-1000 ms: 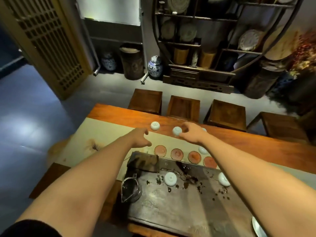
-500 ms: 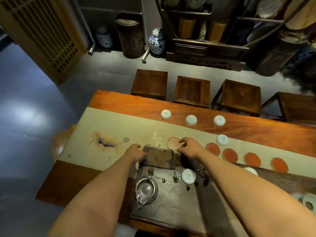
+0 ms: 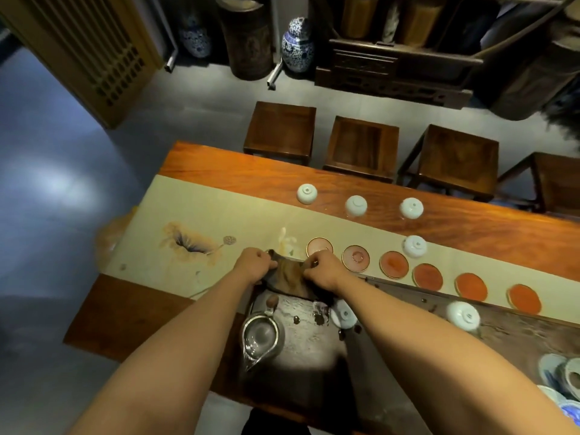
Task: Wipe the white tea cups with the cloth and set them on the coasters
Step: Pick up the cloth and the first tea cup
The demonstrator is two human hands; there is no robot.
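1. Gripping the cloth (image 3: 290, 277): left hand (image 3: 253, 265) had fingers curled on its left end, right hand (image 3: 320, 269) pinched the right end; both grips were closed on fabric, nothing else held.
2. Cloth sat at the near-left corner of the tea tray (image 3: 314, 356), bunched between the hands. It looked soft and limp; best gathered into a pad, since edges would flop.
3. Glass pitcher (image 3: 260, 335) stood just below the cloth, a snag risk.
4. White tea cups were all upside down: three on the bare counter (image 3: 219, 166), e.g. (image 3: 307, 193); one on the runner (image 3: 415, 246); two on the tray, e.g. (image 3: 463, 315).
5. Cups were likely light, glazed, slick, chippable; hold by foot ring or rim.
6. Coasters (image 3: 319, 247) ran rightward along the runner, none carrying a cup.
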